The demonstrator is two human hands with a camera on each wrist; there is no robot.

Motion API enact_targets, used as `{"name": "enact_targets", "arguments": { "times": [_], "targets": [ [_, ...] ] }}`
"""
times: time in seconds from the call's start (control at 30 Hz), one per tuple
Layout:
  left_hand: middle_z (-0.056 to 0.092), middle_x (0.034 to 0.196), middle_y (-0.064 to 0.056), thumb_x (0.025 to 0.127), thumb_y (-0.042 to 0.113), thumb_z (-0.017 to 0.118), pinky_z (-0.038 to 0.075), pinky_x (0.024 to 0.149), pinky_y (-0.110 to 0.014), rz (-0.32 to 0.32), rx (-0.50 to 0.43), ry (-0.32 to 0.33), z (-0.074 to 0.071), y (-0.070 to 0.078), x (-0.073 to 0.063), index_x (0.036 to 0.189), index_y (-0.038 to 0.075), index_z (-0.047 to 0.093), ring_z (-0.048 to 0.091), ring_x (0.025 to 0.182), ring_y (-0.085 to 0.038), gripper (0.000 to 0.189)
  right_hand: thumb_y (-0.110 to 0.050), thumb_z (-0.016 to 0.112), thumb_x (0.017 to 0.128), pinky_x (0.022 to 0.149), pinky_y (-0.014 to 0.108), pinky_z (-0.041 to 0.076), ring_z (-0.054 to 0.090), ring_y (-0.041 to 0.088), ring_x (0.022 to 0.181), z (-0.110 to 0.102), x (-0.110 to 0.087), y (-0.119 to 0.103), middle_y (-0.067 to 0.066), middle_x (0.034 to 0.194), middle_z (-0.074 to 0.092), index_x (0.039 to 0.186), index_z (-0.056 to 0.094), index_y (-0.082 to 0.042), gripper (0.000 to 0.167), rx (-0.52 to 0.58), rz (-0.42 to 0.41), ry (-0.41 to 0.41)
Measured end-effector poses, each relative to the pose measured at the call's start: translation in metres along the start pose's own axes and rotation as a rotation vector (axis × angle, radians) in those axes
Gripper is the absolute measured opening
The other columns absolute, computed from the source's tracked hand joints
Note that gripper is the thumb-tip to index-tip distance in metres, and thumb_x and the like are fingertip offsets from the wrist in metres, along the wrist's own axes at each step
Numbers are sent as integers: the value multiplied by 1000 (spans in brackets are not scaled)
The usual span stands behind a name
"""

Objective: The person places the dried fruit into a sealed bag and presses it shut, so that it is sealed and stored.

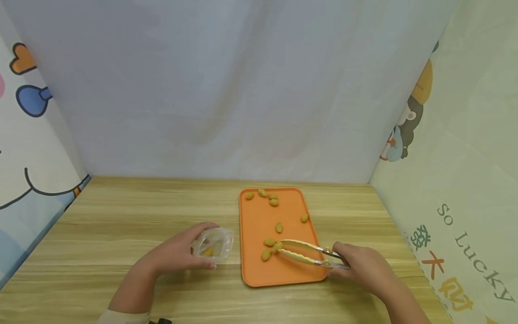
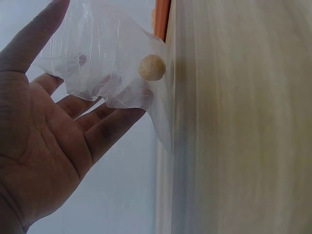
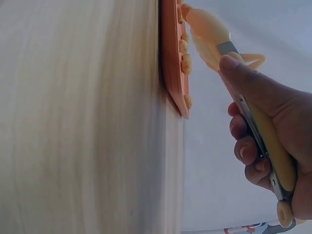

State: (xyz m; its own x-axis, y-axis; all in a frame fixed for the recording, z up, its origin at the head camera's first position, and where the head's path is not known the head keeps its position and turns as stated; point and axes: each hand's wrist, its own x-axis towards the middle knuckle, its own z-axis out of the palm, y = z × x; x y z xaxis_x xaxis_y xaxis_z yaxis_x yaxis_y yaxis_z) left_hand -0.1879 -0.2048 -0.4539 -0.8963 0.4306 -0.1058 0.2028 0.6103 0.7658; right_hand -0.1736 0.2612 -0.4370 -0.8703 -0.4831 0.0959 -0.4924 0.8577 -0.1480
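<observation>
My left hand holds a thin, clear plastic container between thumb and fingers, left of the orange tray. A yellow-brown, nut-like piece shows through its wall near the bottom. My right hand grips a pair of tongs with cream-coloured ends and metal arms, its fingers wrapped round the handle in the right wrist view. The tong tips meet at one nut-like piece over the tray, with two others close beside it. More oval pieces lie scattered toward the tray's far end.
The tray lies on a wood-grain table. Behind it hangs a pale grey cloth. Printed panels stand at either side, the right one bearing lettering.
</observation>
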Motion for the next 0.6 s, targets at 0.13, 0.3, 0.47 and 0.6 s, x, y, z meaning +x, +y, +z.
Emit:
{"name": "enact_targets", "arguments": {
  "times": [0.13,0.3,0.47,0.6],
  "targets": [
    [53,132,-5,73,49,84,48,84,-41,6,-1,2,0,0,0,146,38,37,55,104,-23,88,-51,78,73,47,19,24,26,-2,52,-2,-1,-1,-19,62,32,84,49,-25,41,12,-3,-1],
    [53,131,-5,73,49,84,48,84,-41,14,3,5,0,0,1,146,36,38,55,103,-22,88,-50,79,73,47,18,23,26,-3,52,-4,-1,-2,-19,62,32,84,49,-25,41,8,-8,17],
    [53,132,-4,73,50,84,48,85,-42,23,16,13,1,-2,1,146,37,38,55,104,-21,88,-50,79,74,46,18,23,25,-3,51,-6,-1,-3,-19,62,32,85,50,-25,40,11,-12,28],
    [53,132,-4,73,50,84,48,85,-42,28,22,14,1,-3,1,146,38,37,56,104,-22,88,-50,79,74,46,18,24,26,-3,51,-9,0,-5,-20,63,33,86,49,-28,39,12,-6,26]
  ]
}}
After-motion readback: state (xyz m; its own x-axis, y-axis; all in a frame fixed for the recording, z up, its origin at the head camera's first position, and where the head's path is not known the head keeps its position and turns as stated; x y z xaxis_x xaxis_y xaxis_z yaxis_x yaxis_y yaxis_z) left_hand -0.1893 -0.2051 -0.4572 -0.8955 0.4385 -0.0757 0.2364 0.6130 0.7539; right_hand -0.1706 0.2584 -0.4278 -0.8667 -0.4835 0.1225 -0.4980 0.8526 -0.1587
